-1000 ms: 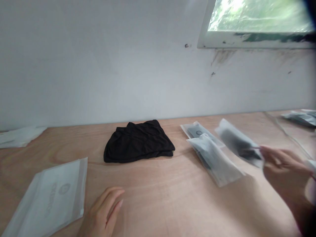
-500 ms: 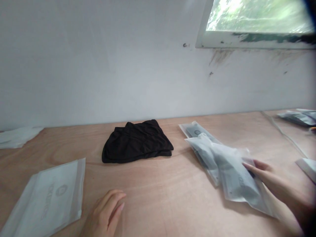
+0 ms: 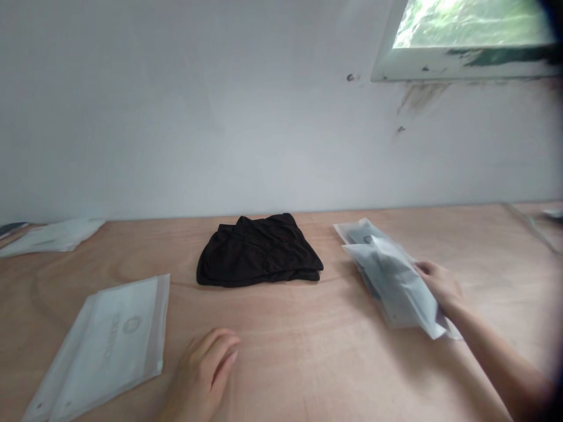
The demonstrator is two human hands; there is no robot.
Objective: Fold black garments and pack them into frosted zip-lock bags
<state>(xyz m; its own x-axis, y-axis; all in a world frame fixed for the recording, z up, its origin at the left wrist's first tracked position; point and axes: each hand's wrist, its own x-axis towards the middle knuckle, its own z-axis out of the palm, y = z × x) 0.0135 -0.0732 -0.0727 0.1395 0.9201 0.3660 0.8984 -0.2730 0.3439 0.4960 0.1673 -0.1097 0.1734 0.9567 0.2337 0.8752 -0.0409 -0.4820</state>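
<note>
On the right, my right hand (image 3: 442,287) grips the edge of a frosted plastic bag (image 3: 404,293), tilted over other bags; its fingertips are partly hidden behind it. Beneath and behind it lies another frosted bag (image 3: 352,230) with dark contents and a round logo. My left hand (image 3: 209,363) rests on the table, loosely curled, thumb a little apart from the fingers, and nothing shows in it. Left of that hand is a small stack of flat frosted bags (image 3: 109,340) with printed lettering. A folded black cloth item (image 3: 259,252) lies in the middle, beyond both hands.
The wooden tabletop (image 3: 281,351) runs back to a white wall (image 3: 197,117). White sheets or bags (image 3: 57,237) lie at the far left, beside a dark item. A pale cable (image 3: 534,228) crosses the far right. A window (image 3: 475,26) is set above.
My right hand has moved the held bag away from me and leftward, onto the other bags. My left hand stays on the table. The whole view has shifted slightly left.
</note>
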